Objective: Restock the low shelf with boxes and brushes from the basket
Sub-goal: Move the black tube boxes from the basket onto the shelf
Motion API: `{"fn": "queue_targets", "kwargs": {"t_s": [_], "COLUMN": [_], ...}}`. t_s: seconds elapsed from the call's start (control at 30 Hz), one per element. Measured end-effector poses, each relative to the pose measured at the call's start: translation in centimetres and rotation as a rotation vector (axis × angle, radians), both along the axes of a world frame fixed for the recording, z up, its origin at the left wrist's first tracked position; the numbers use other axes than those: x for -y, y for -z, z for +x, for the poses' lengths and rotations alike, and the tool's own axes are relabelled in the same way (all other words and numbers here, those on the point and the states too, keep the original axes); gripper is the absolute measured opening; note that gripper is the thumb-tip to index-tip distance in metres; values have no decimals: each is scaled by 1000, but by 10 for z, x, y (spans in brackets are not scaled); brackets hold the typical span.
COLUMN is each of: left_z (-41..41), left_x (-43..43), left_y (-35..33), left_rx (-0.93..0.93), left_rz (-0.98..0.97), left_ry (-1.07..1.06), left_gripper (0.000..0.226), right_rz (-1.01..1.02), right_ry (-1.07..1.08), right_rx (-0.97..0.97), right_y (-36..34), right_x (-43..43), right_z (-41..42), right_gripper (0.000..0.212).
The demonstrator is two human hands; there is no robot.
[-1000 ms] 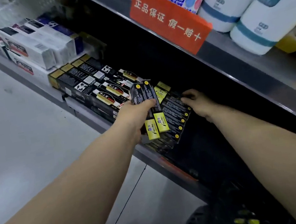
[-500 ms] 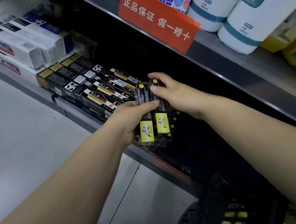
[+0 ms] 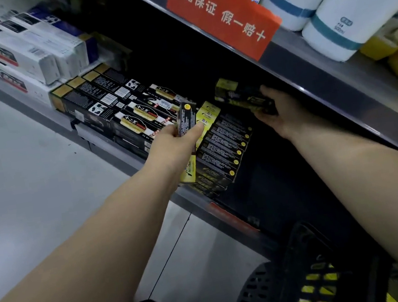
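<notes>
left hand [image 3: 174, 146] pinches box [image 3: 185, 120] between thumb and fingers | right hand [image 3: 280, 115] grips second box [image 3: 238, 95] (blurred)

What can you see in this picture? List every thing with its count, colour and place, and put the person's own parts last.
stacked boxes: several, black and yellow, low shelf, centre
left-hand box: one, black and yellow, above the stack's left side
right-hand box: one, black and yellow, held up behind the stack
gold-ended boxes: one row, black, low shelf, left of the stack
white boxes: several, white, stacked at far left
sign: one, orange, upper shelf edge
containers: at least two, white with blue bands, upper shelf
basket: one, black, bottom right
left hand: grips left-hand box
right hand: grips right-hand box
</notes>
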State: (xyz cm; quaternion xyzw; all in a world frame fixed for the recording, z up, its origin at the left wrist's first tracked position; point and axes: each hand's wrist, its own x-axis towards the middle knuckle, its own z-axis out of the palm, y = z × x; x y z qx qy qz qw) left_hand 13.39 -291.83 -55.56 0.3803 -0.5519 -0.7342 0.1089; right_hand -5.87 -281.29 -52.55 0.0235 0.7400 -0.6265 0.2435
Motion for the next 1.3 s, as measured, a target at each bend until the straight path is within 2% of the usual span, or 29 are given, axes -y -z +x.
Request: {"fn": "queue_targets", "kwargs": {"t_s": [0.03, 0.1, 0.2, 0.3, 0.5, 0.73, 0.77, 0.83, 0.9, 0.97, 1.03, 1.1, 1.13, 1.23, 1.3], "left_z": [0, 0, 1, 0, -1, 2, 2, 1, 0, 0, -1, 1, 3, 12, 19], "left_x": [0, 0, 1, 3, 4, 4, 4, 5, 6, 5, 5, 5, 7, 17, 23], "left_y": [1, 4, 7, 8, 13, 9, 9, 8, 5, 1, -2, -5, -5, 1, 7], "left_rx": [14, 53, 89, 113, 117, 113, 115, 123, 128, 106, 63, 42, 44, 88, 160], "left_rz": [-36, -122, -180, -198, -217, -311, -345, -418, -483, -523, -559, -634, -679, -775, -732], "left_ry": [17, 39, 79, 111, 114, 107, 121, 145, 182, 237, 304, 357, 343, 110, -5], "left_gripper": [51, 64, 58, 43, 33, 38, 44, 53, 53, 50, 48, 49, 51, 56, 54], "right_rz": [27, 119, 301, 497, 589, 749, 826, 992, 918, 756, 793, 910, 965, 1040, 1024], "right_ry": [6, 17, 9, -109, -249, -331, -376, -508, -758, -1047, -1174, -1082, -1015, -887, -848], "right_rx": [-11, -50, -128, -197, -205, -236, -299, -518, -674, -710, -855, -1076, -1109, -895, -740], "right_y": [3, 9, 21, 33, 49, 46, 40, 20, -4, -21, -26, -29, -31, -29, -21], "right_x": [3, 9, 14, 16, 22, 28, 29, 30, 26, 15, 2, -8, -11, -18, -21], "right_z": [-4, -9, -16, -18, -10, -5, -2, 8, 29, 56, 77, 87, 89, 88, 88], "right_gripper": [20, 33, 41, 41, 35, 32, 30, 45, 64, 75, 70, 46, 37, 34, 39]}}
